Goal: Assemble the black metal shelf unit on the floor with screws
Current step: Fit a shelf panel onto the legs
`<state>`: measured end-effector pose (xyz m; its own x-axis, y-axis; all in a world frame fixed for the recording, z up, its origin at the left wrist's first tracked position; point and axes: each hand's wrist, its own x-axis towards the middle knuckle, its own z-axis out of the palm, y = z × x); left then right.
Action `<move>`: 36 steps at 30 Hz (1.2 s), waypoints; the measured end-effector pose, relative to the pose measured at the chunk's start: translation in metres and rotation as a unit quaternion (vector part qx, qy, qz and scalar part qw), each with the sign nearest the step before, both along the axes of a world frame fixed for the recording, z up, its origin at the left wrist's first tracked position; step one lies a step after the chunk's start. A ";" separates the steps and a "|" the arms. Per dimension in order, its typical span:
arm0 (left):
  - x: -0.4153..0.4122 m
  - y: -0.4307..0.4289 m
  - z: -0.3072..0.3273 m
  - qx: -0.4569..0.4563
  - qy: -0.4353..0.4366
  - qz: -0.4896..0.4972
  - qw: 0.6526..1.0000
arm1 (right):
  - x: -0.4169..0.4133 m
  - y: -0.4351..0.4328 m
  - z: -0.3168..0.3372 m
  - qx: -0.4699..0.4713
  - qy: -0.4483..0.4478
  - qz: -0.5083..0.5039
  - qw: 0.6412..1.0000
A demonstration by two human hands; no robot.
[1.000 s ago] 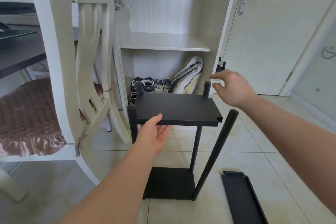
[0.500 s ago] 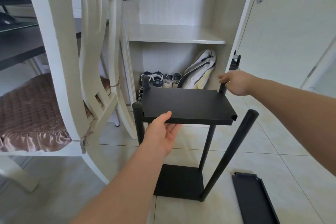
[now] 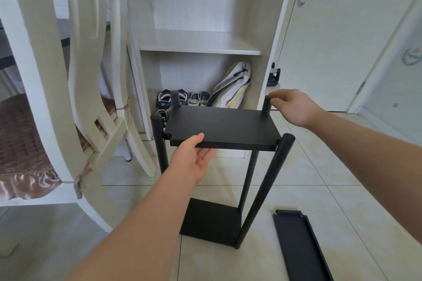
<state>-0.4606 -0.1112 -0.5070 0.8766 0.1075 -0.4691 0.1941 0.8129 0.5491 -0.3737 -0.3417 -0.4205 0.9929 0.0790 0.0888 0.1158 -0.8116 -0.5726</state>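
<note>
Where the black shelf unit [image 3: 228, 166] stands upright on the tiled floor [image 3: 319, 166] at the centre of the frame, its upper shelf panel [image 3: 223, 125] lies level between four posts above a bottom panel [image 3: 212, 221] resting on the tiles. The left hand [image 3: 194, 159] grips the near edge of the upper shelf panel, thumb on top and fingers beneath. The right hand [image 3: 294, 107] pinches the top of the far right post [image 3: 266, 107] with curled fingertips. The near right post [image 3: 265, 189] leans slightly, its head just beside the panel's near right corner. A loose black panel [image 3: 299, 246] lies flat on the floor at lower right, apart from the unit. A white chair [image 3: 45, 75] with a brown cushion fills the left of the frame. Behind the unit, an open cabinet [image 3: 201, 41] holds shoes [image 3: 182, 99] and a bag [image 3: 230, 86]; a white door [image 3: 342, 29] occupies the upper right.
</note>
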 end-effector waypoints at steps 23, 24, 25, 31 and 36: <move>0.002 0.011 0.003 0.042 -0.014 -0.023 0.999 | -0.110 0.031 -0.064 0.479 0.098 -0.252 0.835; 0.002 0.012 0.003 0.043 -0.013 -0.025 0.999 | -0.106 0.032 -0.065 0.476 0.081 -0.249 0.840; 0.002 0.012 0.004 0.045 -0.013 -0.026 0.999 | -0.103 0.033 -0.065 0.467 0.065 -0.246 0.847; 0.004 0.014 0.004 0.050 -0.013 -0.026 0.998 | -0.091 0.029 -0.072 0.435 0.003 -0.241 0.867; 0.003 0.007 0.002 0.039 -0.015 -0.023 0.999 | -0.083 0.007 -0.073 0.406 -0.005 -0.260 0.876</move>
